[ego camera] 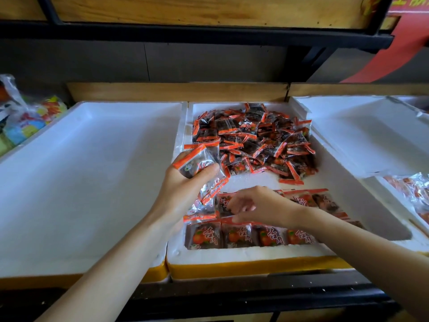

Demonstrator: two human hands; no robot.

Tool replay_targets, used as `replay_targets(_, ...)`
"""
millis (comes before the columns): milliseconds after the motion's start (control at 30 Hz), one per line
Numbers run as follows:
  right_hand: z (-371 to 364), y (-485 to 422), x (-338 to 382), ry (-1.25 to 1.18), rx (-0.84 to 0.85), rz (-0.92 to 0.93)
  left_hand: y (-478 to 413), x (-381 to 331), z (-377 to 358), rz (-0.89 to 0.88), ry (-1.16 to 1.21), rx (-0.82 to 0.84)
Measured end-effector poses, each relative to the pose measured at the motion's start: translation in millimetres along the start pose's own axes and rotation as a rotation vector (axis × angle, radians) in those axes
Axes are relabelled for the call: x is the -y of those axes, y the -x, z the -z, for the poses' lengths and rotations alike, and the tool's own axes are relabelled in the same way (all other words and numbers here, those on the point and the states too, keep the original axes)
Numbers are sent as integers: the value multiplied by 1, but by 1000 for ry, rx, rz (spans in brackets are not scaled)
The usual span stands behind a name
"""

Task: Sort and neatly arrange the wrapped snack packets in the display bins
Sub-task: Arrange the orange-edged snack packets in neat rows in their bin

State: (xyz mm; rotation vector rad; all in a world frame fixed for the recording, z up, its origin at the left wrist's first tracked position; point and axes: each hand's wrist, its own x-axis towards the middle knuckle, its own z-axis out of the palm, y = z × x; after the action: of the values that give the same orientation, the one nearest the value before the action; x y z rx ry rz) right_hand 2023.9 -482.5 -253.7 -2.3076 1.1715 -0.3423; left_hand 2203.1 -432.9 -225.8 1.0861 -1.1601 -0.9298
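Observation:
A loose heap of orange-edged snack packets (253, 138) fills the back of the middle white foam bin (243, 254). Along the bin's front edge lies a neat row of packets (246, 235), face up, with a second row behind it partly hidden by my right arm. My left hand (185, 182) grips a bunch of packets (197, 166) above the bin's left side. My right hand (257, 208) reaches over the second row, its fingertips curled down onto a packet (224, 203) there.
A large white foam bin (88, 173) stands on the left, with colourful bagged goods (30, 122) beyond it. Another foam bin (362, 131) is on the right, and a tray of orange packets (415, 194) sits at the far right. A dark shelf frame (197, 36) overhangs the back.

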Motion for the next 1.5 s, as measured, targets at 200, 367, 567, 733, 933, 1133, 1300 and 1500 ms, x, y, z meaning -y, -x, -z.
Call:
replay_targets(200, 27, 10, 29, -587, -309, -24, 5, -4, -5, 46, -66, 218)
replay_targets(367, 27, 8, 34, -581, -300, -36, 7, 2, -11, 88, -149, 332)
replay_targets(567, 36, 17, 24, -782, -446, -49, 4, 3, -13, 187, -200, 209)
replay_targets(733, 39, 28, 15, -501, -685, 166, -2, 6, -19, 279, -116, 114)
replay_targets(933, 21, 42, 4, -32, -536, 390, -3, 2, -34, 316, 66, 159)
replay_targets(1133, 24, 48, 9, -281, -511, 219, -5, 5, -30, 230, 28, 66)
replay_targets(1300, 35, 25, 12, -638, -408, -71, -4, 4, -21, 60, -46, 150)
replay_targets(1500, 45, -14, -6, -380, -465, -160, -16, -4, 7, -12, -29, -41)
